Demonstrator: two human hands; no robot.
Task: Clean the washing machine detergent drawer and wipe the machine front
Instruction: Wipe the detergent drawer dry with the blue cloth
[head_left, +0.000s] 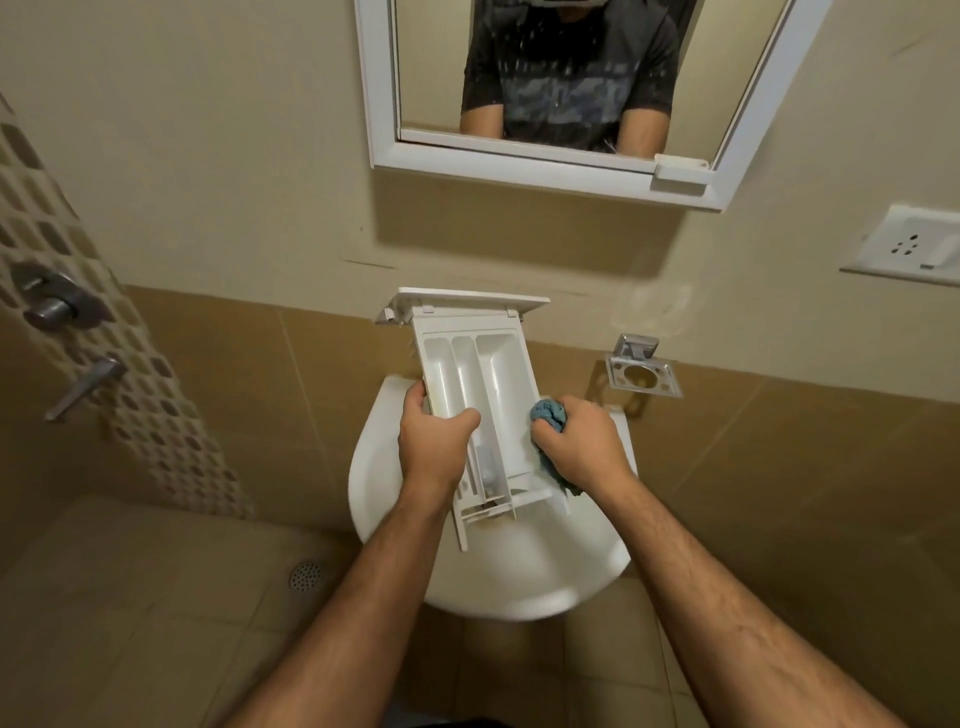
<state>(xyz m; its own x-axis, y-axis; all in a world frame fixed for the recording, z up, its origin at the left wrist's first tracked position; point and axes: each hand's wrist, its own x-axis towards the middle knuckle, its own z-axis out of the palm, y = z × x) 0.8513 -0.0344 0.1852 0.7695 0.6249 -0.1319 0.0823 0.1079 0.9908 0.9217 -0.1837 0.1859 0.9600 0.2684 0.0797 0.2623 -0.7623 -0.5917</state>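
A white detergent drawer (485, 374) with three long compartments is held over a white washbasin (524, 566), its front panel pointing toward the wall. My left hand (434, 441) grips the drawer's left side, thumb reaching over into the compartments. My right hand (582, 441) holds a bunched blue cloth (548, 413) against the drawer's right edge. The washing machine is out of sight.
A white-framed mirror (550, 166) hangs above the basin and reflects a person's torso. A chrome holder (641, 371) and a wall socket (906, 247) sit on the right wall. Shower fittings (57, 301) and a lever tap (85, 387) are on the left; a floor drain (305, 574) lies below.
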